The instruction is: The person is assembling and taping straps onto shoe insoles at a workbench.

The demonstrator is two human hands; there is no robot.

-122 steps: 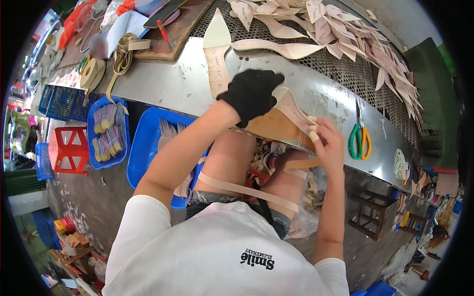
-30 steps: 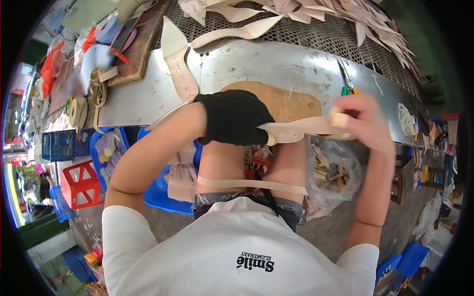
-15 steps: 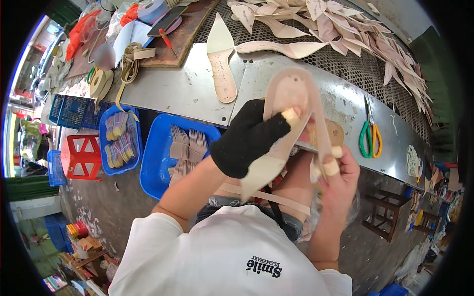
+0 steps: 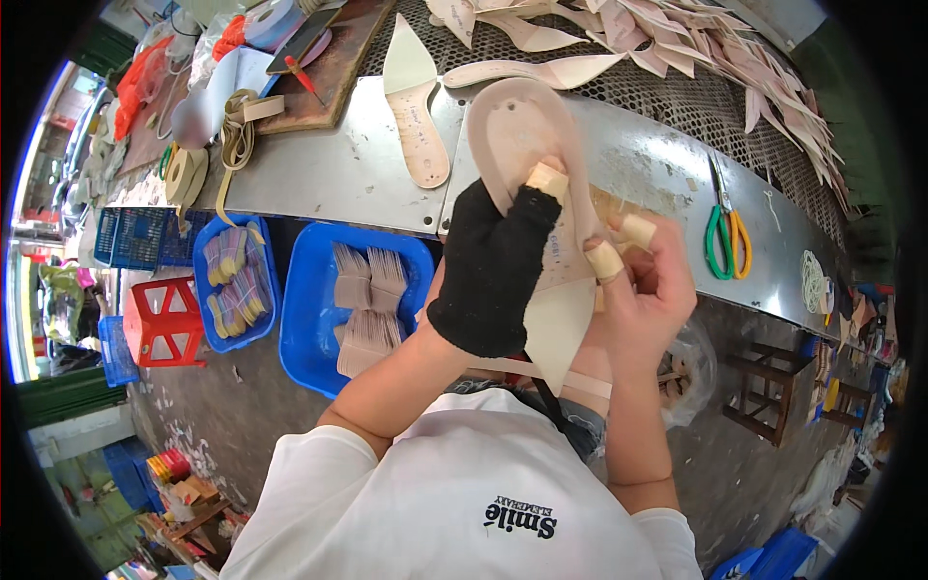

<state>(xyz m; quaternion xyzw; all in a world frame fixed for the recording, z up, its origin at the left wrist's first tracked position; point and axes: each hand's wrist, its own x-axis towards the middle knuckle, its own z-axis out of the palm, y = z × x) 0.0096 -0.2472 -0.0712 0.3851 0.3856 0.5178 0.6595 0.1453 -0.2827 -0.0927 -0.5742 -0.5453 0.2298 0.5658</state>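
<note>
I hold a beige shoe insole point(image 4: 522, 145) upright in front of my chest, its rounded toe end pointing away from me. My left hand point(image 4: 498, 266), in a black fingerless glove with a taped thumb, grips the insole's left side. My right hand point(image 4: 643, 280), bare with taped fingertips, pinches its right edge at the narrow waist. A second beige insole point(image 4: 418, 106) lies flat on the metal bench point(image 4: 329, 174) just left of the held one. A thin beige strip point(image 4: 551, 372) crosses my lap below the hands.
Green-and-yellow scissors point(image 4: 723, 232) lie on the bench at right. Many cut insoles point(image 4: 677, 39) cover the mesh surface behind. Two blue trays point(image 4: 309, 319) of small pieces and a red stool point(image 4: 159, 324) stand on the floor at left. Tape rolls point(image 4: 184, 174) sit far left.
The insole, earlier lying flat on the bench under both hands, has been lifted and turned upright. Since half a second ago it sits slightly higher, with the left thumb on its face.
</note>
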